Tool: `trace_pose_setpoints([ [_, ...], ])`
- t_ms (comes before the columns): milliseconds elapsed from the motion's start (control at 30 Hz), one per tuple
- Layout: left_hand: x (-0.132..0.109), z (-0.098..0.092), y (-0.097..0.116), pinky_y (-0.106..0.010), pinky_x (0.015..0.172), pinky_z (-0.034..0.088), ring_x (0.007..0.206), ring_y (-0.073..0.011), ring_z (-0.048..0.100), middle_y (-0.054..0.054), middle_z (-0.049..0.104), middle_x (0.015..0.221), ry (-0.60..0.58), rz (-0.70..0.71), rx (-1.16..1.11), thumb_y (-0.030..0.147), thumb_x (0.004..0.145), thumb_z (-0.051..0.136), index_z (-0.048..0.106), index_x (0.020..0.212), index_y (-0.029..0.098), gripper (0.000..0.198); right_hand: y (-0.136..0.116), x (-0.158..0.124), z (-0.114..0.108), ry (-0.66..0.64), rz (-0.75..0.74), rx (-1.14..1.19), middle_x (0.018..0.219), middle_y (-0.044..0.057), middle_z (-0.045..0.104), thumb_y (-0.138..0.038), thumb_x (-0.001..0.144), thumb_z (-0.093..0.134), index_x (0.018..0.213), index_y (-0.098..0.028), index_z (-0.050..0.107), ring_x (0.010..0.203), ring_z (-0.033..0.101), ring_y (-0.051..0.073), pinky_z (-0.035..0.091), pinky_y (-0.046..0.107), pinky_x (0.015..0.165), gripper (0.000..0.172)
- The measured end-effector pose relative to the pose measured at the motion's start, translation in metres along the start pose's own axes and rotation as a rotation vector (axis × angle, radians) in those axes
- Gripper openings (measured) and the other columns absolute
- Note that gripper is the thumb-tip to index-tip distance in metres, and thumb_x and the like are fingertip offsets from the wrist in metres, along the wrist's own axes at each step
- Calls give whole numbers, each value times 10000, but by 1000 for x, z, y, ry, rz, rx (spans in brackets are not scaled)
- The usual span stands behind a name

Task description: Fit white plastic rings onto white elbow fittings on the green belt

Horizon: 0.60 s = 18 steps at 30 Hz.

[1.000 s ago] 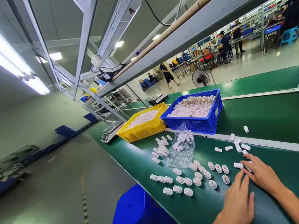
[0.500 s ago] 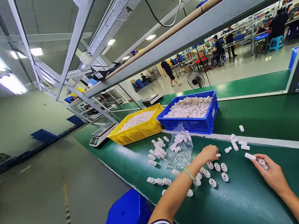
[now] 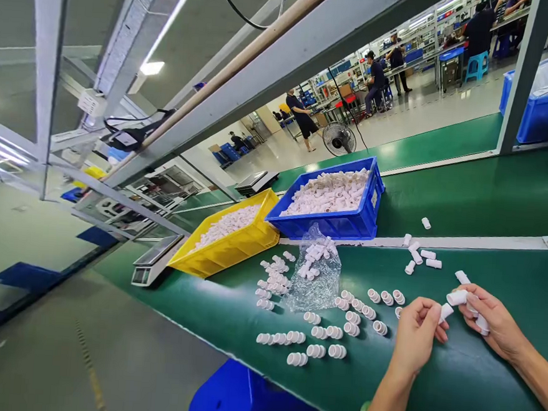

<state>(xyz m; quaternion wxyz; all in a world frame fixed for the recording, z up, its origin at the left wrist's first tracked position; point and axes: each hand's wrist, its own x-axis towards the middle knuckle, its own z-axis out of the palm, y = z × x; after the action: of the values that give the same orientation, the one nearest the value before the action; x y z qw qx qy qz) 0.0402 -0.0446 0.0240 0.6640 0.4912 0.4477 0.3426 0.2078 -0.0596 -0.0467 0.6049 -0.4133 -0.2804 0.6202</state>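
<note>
My left hand (image 3: 419, 333), with a pale green bangle on its wrist, pinches a short white plastic pipe fitting (image 3: 445, 313). Close beside it, my right hand (image 3: 496, 318) is closed around several white plastic tubes (image 3: 458, 298), whose ends stick out between the fingers. Both hands are over the green work surface (image 3: 468, 382), with the fitting's end close to the tubes; whether they touch I cannot tell. Left of my hands, white fittings (image 3: 337, 351) stand upright in loose rows. Several loose white tubes (image 3: 434, 263) lie beyond my hands.
A clear plastic bag (image 3: 320, 284) with white pieces lies before a blue crate (image 3: 329, 225) and a yellow crate (image 3: 224, 252), both full of small white parts. A scale (image 3: 155, 263) stands at left, a blue stool (image 3: 237, 397) below the edge. A metal rail (image 3: 468, 241) crosses behind.
My left hand has come right from the rows of fittings to my right hand, holding a white fitting. The right hand still holds its tubes. The whole view has shifted.
</note>
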Motion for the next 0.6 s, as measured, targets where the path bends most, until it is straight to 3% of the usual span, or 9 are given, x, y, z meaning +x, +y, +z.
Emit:
trace_pose_setpoints([
  [100, -7, 1, -14, -194, 537, 416, 494, -65, 524, -15, 618, 678, 25, -51, -93, 667, 781, 662, 565, 849, 130, 550, 2, -12, 6, -34, 76, 29, 681, 8, 567, -496, 845, 729, 996, -211, 650, 502, 308, 75, 237, 186, 387, 332],
  [200, -13, -1, -20, -187, 533, 405, 490, -57, 517, -17, 624, 684, 31, -73, -144, 646, 790, 674, 557, 849, 128, 534, 2, -20, 16, -5, 130, 71, 876, 75, 682, -518, 793, 774, 1056, -214, 654, 504, 356, 66, 265, 186, 385, 419],
  [367, -23, -1, -29, -186, 538, 411, 505, -57, 511, -8, 613, 664, 103, -54, -164, 634, 801, 675, 555, 862, 126, 526, 4, -27, 30, 1, 162, 66, 1007, 97, 680, -543, 773, 779, 1194, -222, 646, 539, 409, 81, 293, 201, 388, 546],
  [500, -27, -5, -27, -179, 485, 377, 480, -54, 464, 17, 576, 626, 191, -26, -155, 666, 806, 648, 541, 856, 141, 538, 4, -28, 27, -20, 140, -8, 845, 24, 626, -558, 810, 734, 1126, -239, 626, 524, 376, 82, 277, 205, 398, 461],
  [600, -28, -13, -19, -174, 444, 323, 440, -45, 397, 43, 524, 574, 244, 12, -138, 697, 818, 606, 516, 817, 159, 545, 4, -27, 21, -97, 144, -207, 707, -29, 545, -565, 815, 723, 984, -231, 631, 499, 354, 76, 275, 214, 433, 386],
])
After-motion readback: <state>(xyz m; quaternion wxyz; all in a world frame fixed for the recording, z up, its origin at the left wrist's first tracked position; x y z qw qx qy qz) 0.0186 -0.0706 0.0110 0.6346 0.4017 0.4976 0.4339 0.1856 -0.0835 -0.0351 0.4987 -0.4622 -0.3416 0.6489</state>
